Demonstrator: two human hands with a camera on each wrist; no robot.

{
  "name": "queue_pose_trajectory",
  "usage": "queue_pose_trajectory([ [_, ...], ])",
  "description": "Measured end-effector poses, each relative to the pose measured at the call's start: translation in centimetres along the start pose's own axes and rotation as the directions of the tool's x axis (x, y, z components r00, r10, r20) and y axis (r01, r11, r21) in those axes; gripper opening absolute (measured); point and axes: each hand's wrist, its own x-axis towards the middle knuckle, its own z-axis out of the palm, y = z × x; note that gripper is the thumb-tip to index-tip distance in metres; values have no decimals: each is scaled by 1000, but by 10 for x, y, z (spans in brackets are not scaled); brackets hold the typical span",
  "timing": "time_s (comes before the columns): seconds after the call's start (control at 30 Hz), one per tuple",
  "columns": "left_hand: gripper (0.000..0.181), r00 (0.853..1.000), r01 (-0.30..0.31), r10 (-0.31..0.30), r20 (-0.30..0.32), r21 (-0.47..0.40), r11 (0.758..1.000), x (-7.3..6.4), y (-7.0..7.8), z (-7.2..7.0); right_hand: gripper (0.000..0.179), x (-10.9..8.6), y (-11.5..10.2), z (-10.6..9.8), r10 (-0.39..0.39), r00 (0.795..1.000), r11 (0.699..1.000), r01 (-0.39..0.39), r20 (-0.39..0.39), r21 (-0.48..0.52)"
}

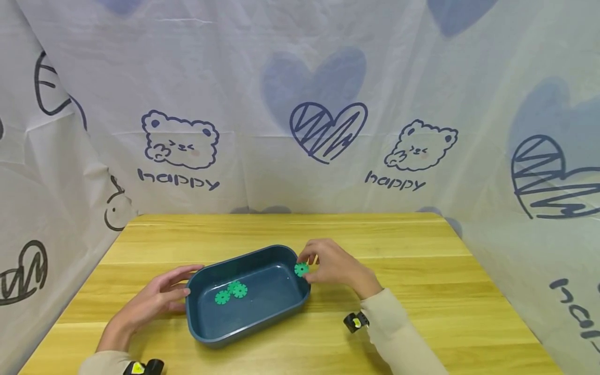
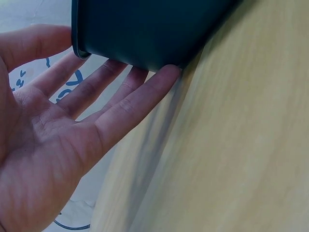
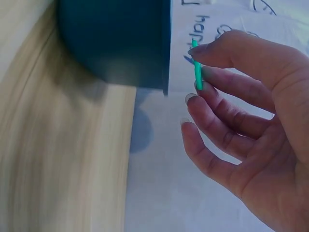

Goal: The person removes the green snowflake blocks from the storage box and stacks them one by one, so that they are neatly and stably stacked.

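A dark blue rectangular basin with rounded corners (image 1: 253, 325) sits at an angle on the table. Inside, toward its left half, lie green notched plastic discs (image 1: 222, 297), two of them overlapping. My right hand (image 1: 330, 263) pinches another green notched disc (image 1: 301, 269) by its edges at the basin's right rim. Edge-on in the right wrist view, this disc (image 3: 197, 67) is held between thumb and fingertips, beside the basin wall. At the opposite end, my left hand (image 1: 159, 296) rests its extended fingers (image 2: 130, 104) against the basin's outer wall, the thumb touching near the rim.
The wooden table (image 1: 398, 239) extends around the basin on all sides. Behind it and to both sides hangs a white cloth (image 1: 253, 94) printed with hearts and bears. Both wrists carry small black cameras (image 1: 356, 322).
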Motion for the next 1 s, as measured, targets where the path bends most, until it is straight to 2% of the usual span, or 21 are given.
queue_pose_trajectory([
  [0.43, 56, 1000, 16, -16, -7, 6, 1000, -1, 0, 0, 22, -31, 30, -20, 98, 991, 995, -98, -90, 6],
  [0.67, 55, 1000, 9, -9, -7, 12, 1000, 0, 0, -1, 21, -51, 52, -22, 119, 988, 993, -119, -99, 3],
  [1.0, 55, 1000, -3, 3, -4, 23, 1000, 1, 0, 0, 19, -67, 74, -22, 153, 984, 988, -154, -95, 1],
])
